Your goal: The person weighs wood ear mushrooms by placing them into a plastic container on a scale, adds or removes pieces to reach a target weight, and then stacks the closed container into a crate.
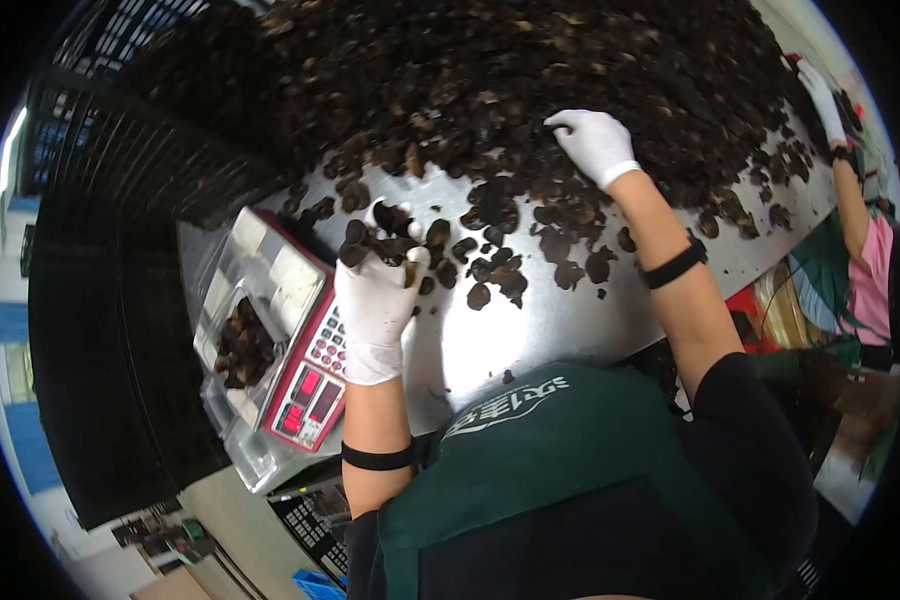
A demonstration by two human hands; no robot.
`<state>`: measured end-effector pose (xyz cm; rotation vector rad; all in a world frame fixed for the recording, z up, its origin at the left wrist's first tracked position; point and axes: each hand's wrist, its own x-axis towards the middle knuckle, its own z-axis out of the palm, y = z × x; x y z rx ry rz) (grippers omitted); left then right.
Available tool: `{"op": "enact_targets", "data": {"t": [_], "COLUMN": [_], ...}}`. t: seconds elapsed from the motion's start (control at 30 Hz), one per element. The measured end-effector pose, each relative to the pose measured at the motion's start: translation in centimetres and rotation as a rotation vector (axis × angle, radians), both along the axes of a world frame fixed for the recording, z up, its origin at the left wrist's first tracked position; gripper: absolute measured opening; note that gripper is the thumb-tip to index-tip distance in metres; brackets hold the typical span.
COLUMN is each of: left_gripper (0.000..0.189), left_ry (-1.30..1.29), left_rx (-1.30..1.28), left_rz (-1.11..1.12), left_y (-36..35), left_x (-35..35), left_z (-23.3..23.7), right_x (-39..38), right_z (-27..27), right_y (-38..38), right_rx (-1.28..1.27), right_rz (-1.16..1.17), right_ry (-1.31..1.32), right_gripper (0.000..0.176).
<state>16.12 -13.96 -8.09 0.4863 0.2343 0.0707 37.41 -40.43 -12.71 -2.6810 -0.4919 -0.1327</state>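
Note:
Dark brown, curled, flat pieces (490, 205), which look like dried mushrooms, lie loose on the metal table (470, 340). My left hand (375, 300), in a white glove, is closed around several of these pieces (380, 240), just right of a red and white digital scale (315, 390). On the scale, a clear plastic tray (220, 345) contains more dark pieces (247, 345). My right hand (595, 145), also white-gloved, is at the near edge of the large pile (530, 70). Its fingers are curled, and I cannot make out anything in them.
Black plastic crates (140, 150) stand at the left behind the scale. On the far right another person's gloved hand (820, 95) is at the pile's edge, with a pink garment (873, 285) below. A blue crate (317, 584) sits low under the table.

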Motion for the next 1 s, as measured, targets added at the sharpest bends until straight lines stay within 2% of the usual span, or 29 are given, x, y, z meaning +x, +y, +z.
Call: {"op": "enact_targets", "data": {"t": [0.03, 0.13, 0.23, 0.27, 0.37, 0.43, 0.47, 0.5, 0.57, 0.63, 0.7, 0.73, 0.8, 0.83, 0.87, 0.9, 0.97, 1.0], "left_gripper": [0.041, 0.041, 0.044, 0.043, 0.042, 0.043, 0.041, 0.038, 0.033, 0.034, 0.033, 0.029, 0.032, 0.035, 0.040, 0.047, 0.056, 0.064], "left_ry": [-0.041, 0.006, -0.094, -0.058, 0.063, -0.053, 0.039, -0.004, 0.055, 0.152, 0.149, 0.210, 0.346, 0.401, 0.372, 0.366, 0.286, 0.243], "left_rx": [-0.157, -0.167, -0.290, -0.279, -0.241, -0.203, -0.041, 0.189, 0.436, 0.734, 1.194, 1.527, 1.976, 2.182, 2.268, 2.155, 1.792, 1.536], "left_rz": [-0.064, -0.058, -0.132, -0.113, -0.019, -0.001, 0.171, 0.286, 0.510, 0.811, 0.972, 0.911, 0.594, 0.433, 0.409, 0.402, 0.537, 0.575], "left_y": [0.2, -0.2, -0.2, -0.3, -0.9, 1.6, 2.2, 3.5, 7.2, 11.4, 14.9, 16.2, 17.4, 17.6, 17.1, 16.5, 16.7, 16.5], "left_x": [-0.3, -1.3, -2.0, -2.3, -4.0, -7.0, -8.4, -9.7, -11.8, -13.7, -14.8, -15.8, -17.6, -18.3, -18.5, -18.7, -19.0, -19.3], "left_z": [-0.1, 0.4, 0.0, 0.1, 2.4, 3.6, 5.9, 7.5, 9.6, 9.3, 8.8, 8.2, 6.2, 5.1, 5.0, 5.5, 5.8, 6.4], "right_x": [-0.2, -2.1, -5.3, -6.0, -9.1, -10.2, -10.7, -10.9, -11.4, -12.3, -13.0, -13.7, -15.3, -16.1, -16.7, -17.3, -19.2, -20.6], "right_z": [0.4, 1.5, 3.7, 4.2, 5.9, 6.5, 7.0, 7.3, 8.1, 10.0, 11.5, 12.3, 13.8, 14.4, 14.4, 14.1, 13.8, 14.1], "right_y": [-0.3, -1.5, -1.5, -1.3, 0.3, 2.9, 4.0, 4.9, 7.3, 10.2, 13.9, 15.7, 19.3, 21.1, 23.1, 25.2, 29.4, 31.3], "right_rx": [0.039, 0.320, 0.489, 0.578, 0.664, 0.688, 0.659, 0.671, 0.706, 0.677, 0.676, 0.673, 0.642, 0.611, 0.640, 0.664, 0.745, 0.733], "right_rz": [-0.034, -0.065, -0.054, -0.058, 0.060, 0.166, 0.178, 0.192, 0.266, 0.332, 0.432, 0.471, 0.534, 0.560, 0.659, 0.761, 0.925, 0.958], "right_ry": [-0.009, -0.020, 0.136, 0.311, 0.396, 0.477, 0.469, 0.498, 0.530, 0.567, 0.495, 0.511, 0.566, 0.606, 0.543, 0.477, 0.334, 0.297], "right_gripper": [0.023, 0.026, 0.030, 0.030, 0.026, 0.023, 0.023, 0.022, 0.022, 0.023, 0.024, 0.025, 0.026, 0.026, 0.026, 0.026, 0.025, 0.023]}}
